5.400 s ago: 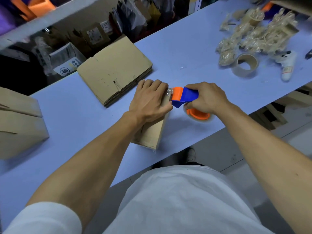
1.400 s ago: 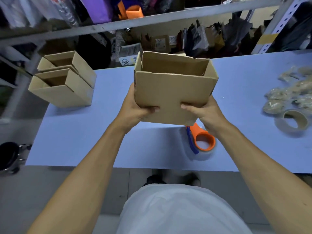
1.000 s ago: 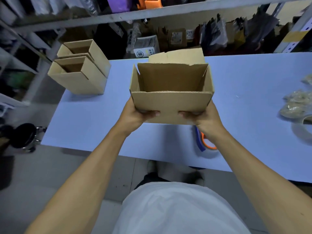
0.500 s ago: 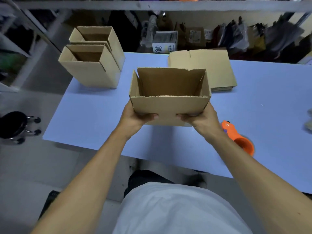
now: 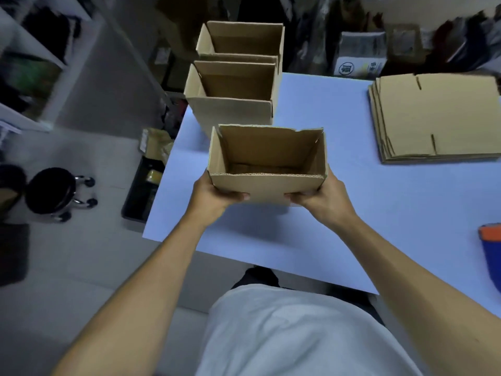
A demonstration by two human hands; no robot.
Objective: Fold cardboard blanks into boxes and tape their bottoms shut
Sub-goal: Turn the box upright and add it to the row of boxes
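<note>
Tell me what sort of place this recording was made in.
Probably a packing station in a small warehouse or stockroom. Both hands, left hand and right hand, hold an open cardboard box over a blue table; two more made-up boxes and a stack of flat blanks sit on it, with crowded shelving behind.

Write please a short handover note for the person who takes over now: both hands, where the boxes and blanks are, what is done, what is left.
Hands: left hand and right hand each grip a near bottom corner of the open box, upright above the table.
Things: two finished boxes at the table's far left; flat blanks stacked far right; tape dispenser at the right edge.
Done: held box is folded.
Left: set it by the others, then fold and tape the blanks.
</note>
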